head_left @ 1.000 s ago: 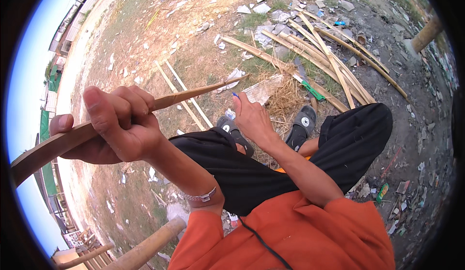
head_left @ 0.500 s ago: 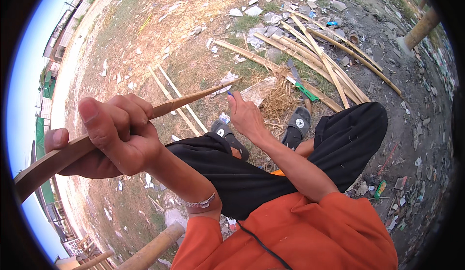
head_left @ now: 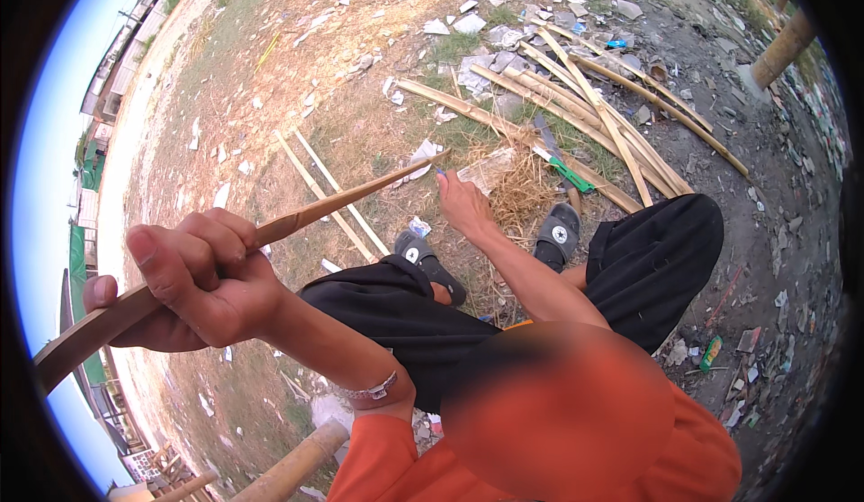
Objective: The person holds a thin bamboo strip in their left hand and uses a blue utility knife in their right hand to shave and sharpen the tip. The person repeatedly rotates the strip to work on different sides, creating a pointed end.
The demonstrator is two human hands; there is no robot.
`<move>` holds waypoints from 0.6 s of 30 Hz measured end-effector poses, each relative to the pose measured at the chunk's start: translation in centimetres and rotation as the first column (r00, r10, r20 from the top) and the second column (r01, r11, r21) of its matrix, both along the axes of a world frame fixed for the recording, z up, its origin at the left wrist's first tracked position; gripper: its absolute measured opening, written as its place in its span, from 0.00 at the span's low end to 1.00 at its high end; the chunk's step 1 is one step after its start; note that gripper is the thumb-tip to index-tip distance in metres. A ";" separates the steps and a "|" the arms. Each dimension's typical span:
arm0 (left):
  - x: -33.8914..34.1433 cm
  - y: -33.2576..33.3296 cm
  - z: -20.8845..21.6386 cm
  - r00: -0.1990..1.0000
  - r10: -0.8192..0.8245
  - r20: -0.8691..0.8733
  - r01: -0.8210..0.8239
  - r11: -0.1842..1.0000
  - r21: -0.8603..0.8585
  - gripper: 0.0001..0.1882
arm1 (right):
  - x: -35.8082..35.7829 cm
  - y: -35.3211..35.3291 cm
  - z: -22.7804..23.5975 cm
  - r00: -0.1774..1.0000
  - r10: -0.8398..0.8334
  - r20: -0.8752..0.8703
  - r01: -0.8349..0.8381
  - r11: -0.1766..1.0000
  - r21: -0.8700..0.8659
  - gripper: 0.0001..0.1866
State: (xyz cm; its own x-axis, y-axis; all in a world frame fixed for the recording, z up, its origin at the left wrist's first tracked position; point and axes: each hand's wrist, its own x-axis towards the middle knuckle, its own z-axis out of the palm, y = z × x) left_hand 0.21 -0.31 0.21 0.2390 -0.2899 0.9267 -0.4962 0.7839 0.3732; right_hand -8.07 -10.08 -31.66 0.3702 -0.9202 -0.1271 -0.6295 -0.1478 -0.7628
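The long wooden strip (head_left: pixel 333 205) slants through the air, its thick end at the near left and its thin tip toward the far middle. The left hand (head_left: pixel 193 281) has its grip wrapped firmly round the thick part. For so long a piece that seems right: a small roll of the wrist would swing the tip widely, so a steady forearm matters. The right hand (head_left: pixel 466 207) is just beside the tip, its grip curled in around what looks like a small blue thing (head_left: pixel 442 172); it is too small to tell what that is, or whether the fingers touch the wood. Light pressure would be wise, as the tip looks slender enough to snap or prick. Turning the strip in the left grip should show each face better than reaching round it.

Farther out, two pale strips (head_left: pixel 319 160) lie on the ground to the left. Right of the right hand is a tangle of straw-like shavings (head_left: pixel 517 185), with a green-handled tool (head_left: pixel 571 175) and a dark blade (head_left: pixel 544 133) close by, beyond the right sandal (head_left: pixel 558 232); feet are best kept off them. A loose pile of bamboo strips (head_left: pixel 585 126) spreads to the far right.
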 end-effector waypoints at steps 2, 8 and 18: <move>0.2 0.1 0.1 1.000 -0.012 0.015 0.012 1.000 0.005 0.12 | 0.4 -0.1 0.1 1.000 0.001 -0.010 -0.001 1.000 -0.012 0.19; -0.3 -0.5 0.4 0.998 0.063 -0.027 -0.064 0.997 -0.034 0.12 | 0.2 -0.4 -0.4 0.996 -0.042 -0.073 0.045 0.998 0.041 0.20; -1.4 -1.0 0.1 0.967 0.227 -0.117 -0.238 0.966 -0.096 0.13 | -4.1 7.3 19.9 0.779 0.221 0.587 -0.263 0.965 -0.015 0.17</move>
